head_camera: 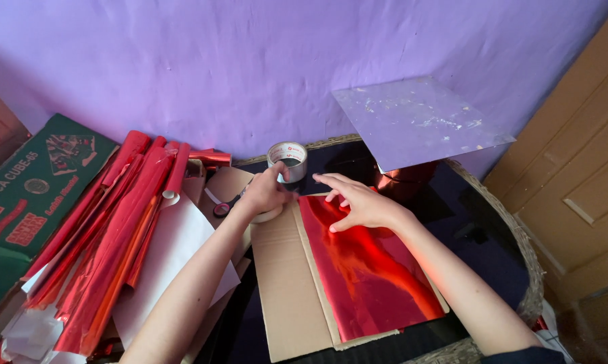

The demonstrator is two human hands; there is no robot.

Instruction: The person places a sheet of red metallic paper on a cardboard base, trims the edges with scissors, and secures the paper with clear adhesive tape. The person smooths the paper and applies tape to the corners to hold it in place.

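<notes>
Both hands: left hand grips tape roll, right hand presses red foil.

Silver tape roll, upright, at far table edge; red foil sheet flat on cardboard.

A dark glass-topped table with a woven wicker rim carried the work. A brown cardboard sheet lay flat near its front edge, under red foil. A roll of silver tape stood at the far edge. Red foil rolls lay heaped at the left edge.
</notes>
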